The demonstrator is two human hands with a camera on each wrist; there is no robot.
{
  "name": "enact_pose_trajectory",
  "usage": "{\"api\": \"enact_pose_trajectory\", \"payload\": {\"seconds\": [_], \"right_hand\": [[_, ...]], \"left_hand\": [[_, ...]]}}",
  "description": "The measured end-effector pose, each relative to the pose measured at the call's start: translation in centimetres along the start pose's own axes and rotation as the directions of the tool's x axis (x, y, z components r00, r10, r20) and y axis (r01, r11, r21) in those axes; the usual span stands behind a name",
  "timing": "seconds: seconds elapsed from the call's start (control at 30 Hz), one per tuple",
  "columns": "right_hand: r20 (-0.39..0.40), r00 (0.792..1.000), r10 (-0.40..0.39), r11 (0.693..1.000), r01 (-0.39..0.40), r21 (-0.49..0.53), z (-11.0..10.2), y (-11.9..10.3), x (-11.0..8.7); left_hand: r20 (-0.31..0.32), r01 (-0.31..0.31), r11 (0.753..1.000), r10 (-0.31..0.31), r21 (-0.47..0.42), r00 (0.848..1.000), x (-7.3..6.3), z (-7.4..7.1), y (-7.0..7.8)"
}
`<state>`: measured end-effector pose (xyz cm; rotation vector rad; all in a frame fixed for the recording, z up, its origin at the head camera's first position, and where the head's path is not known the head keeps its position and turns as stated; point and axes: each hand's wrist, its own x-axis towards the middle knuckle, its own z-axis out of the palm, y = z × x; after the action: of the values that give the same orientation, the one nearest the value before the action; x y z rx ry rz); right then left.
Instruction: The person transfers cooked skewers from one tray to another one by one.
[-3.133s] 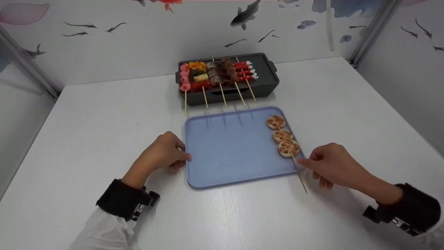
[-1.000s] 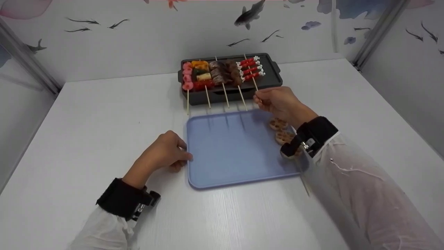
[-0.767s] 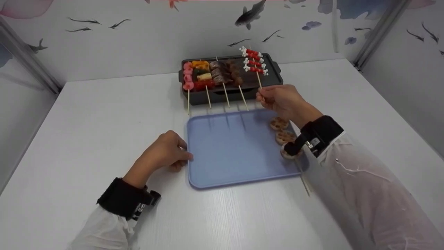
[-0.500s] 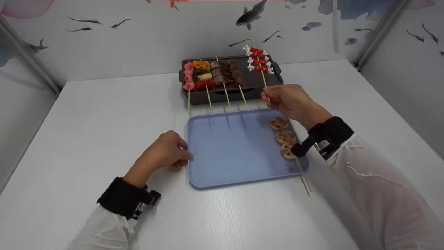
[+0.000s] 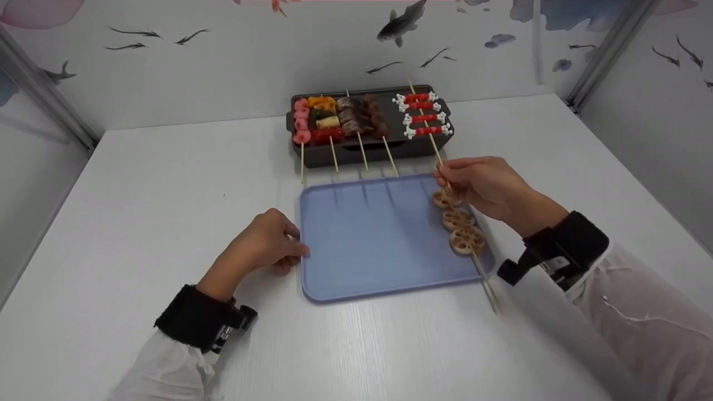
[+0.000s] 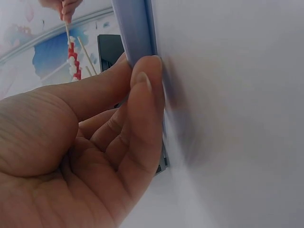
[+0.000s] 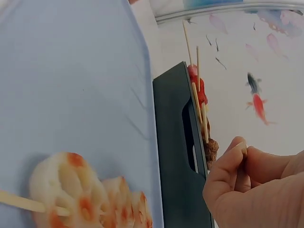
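Observation:
My right hand [image 5: 490, 186] pinches the bare stick end of a skewer [image 5: 426, 118] threaded with red pieces with knobbly white ends. In the head view this skewer overlaps the right part of the black grill [image 5: 362, 153], and the hand is over the tray's far right corner. My left hand [image 5: 267, 240] grips the left rim of the blue tray [image 5: 367, 239], thumb on top; the left wrist view shows its fingertips at the tray edge [image 6: 135, 28]. On the tray's right side lies a lotus root skewer [image 5: 467, 240], its stick jutting past the near rim.
The grill's left part bears several skewers: pink pieces [image 5: 301, 122], mixed vegetables [image 5: 326, 121], grey slices [image 5: 352, 118] and brown meat [image 5: 375, 116]. Their sticks overhang toward the tray. Behind the grill rises a fish-patterned wall [image 5: 223, 72]. White table surface [image 5: 156, 206] surrounds the tray.
My right hand has left the lotus root skewer, taken the red-and-white skewer, raised it off the grill and brought it right and nearer. My left hand stays at the tray.

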<state>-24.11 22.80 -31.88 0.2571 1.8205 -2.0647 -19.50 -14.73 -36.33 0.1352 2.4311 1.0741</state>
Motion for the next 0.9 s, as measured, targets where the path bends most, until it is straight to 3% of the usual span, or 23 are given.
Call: {"api": "enact_pose_trajectory", "payload": {"seconds": [0.4,0.67,0.9], "right_hand": [[-0.004,1.000,0.017,0.999,-0.017,-0.050,-0.2,2.8,-5.6],[-0.051,0.999,0.020,1.000,-0.020,0.011,0.0,5.9,-8.7],[-0.087,0.993,0.076,0.997,-0.075,0.013,0.5,8.5,-10.5]], "left_hand": [[0.005,0.002,1.000,-0.002,0.006,1.000,0.1,0.1,0.0],[0.009,0.002,1.000,-0.002,-0.007,1.000,0.3,0.2,-0.1],[0.007,0.012,1.000,-0.012,0.001,1.000,0.3,0.2,-0.1]]}}
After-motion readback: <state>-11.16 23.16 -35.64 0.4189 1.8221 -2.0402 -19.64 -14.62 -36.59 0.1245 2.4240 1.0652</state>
